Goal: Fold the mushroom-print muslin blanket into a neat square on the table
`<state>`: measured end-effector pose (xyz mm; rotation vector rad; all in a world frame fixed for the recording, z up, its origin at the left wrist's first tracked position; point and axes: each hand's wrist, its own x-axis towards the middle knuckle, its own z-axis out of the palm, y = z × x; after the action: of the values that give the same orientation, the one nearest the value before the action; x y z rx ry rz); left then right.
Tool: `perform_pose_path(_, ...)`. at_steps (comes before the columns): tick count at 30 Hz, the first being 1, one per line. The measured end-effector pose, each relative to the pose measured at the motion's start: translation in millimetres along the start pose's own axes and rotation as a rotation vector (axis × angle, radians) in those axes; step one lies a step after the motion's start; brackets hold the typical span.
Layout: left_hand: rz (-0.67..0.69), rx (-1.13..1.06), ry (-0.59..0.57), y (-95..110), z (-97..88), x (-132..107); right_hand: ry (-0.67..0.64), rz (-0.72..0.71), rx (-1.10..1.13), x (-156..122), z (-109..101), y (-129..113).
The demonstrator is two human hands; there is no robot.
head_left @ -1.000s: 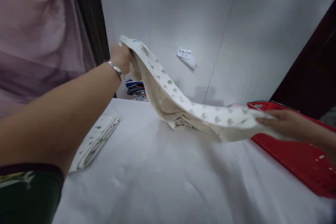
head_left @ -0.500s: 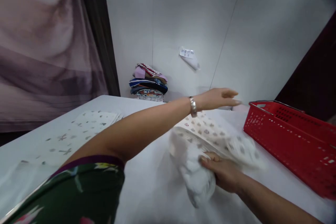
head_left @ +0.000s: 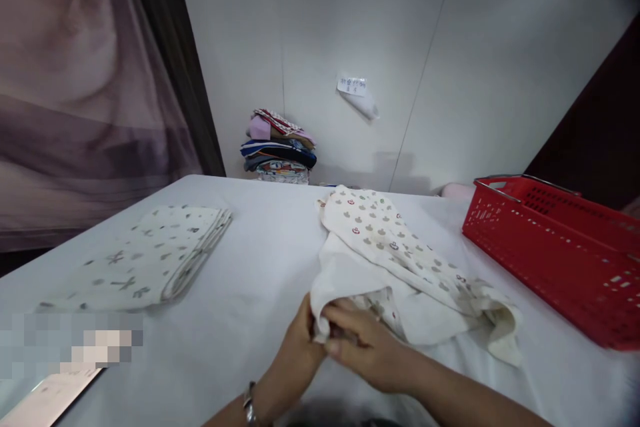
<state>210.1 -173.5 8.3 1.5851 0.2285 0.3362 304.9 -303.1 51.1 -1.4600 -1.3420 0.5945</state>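
Note:
A white cloth with small grey-brown and red prints lies loosely spread across the table in front of me. Its plain white underside is turned up along the near part. My left hand, with a metal bracelet at the wrist, is closed on the near corner of this cloth. Touching the same edge from the right, my right hand has its thumb and fingers bent around the fabric. Some fingertips of both hands are hidden by the cloth.
A folded printed cloth lies at the left, with a phone nearer to me. The red plastic basket stands at the right. Folded clothes are stacked against the white wall, which bears a paper note.
My left hand came back from its far reach to the cloth's near edge. The bunched white fabric in my right hand has opened out, and the printed cloth now lies spread more loosely.

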Motion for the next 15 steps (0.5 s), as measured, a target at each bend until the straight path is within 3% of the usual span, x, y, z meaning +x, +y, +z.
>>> perform_pose_path(1, -0.009, 0.028, 0.055, -1.6, -6.0, -1.0, -0.054, -0.04, -0.141, -0.8, -4.0, 0.6)
perform_pose_path(3, -0.025, 0.1, 0.129, -0.4, -25.2, -1.1, -0.027, -0.054, -0.37, -6.8, -20.4, 11.9)
perform_pose_path(5, -0.03, 0.171, 0.225, 5.7, -47.6, -1.1, 0.167, 0.038, -0.603, -17.9, -45.0, 35.9)
perform_pose_path(7, -0.004, 0.215, 0.322, 15.2, -67.5, -0.8, 0.322, 0.238, -0.865, -32.2, -70.8, 64.9)
perform_pose_path(10, 0.051, 0.305, 0.516, 34.3, -91.5, 1.8, 0.194, 0.503, -1.014, -54.4, -96.4, 99.1)
perform_pose_path(13, 0.082, 0.406, 0.832, 56.4, -114.5, -1.9, 0.167, 0.544, -1.082, -74.9, -108.7, 113.0)
perform_pose_path(15, 0.089, 0.416, 0.969, 70.3, -128.2, -16.7, 0.204, 0.585, -1.108, -89.4, -124.5, 114.0)
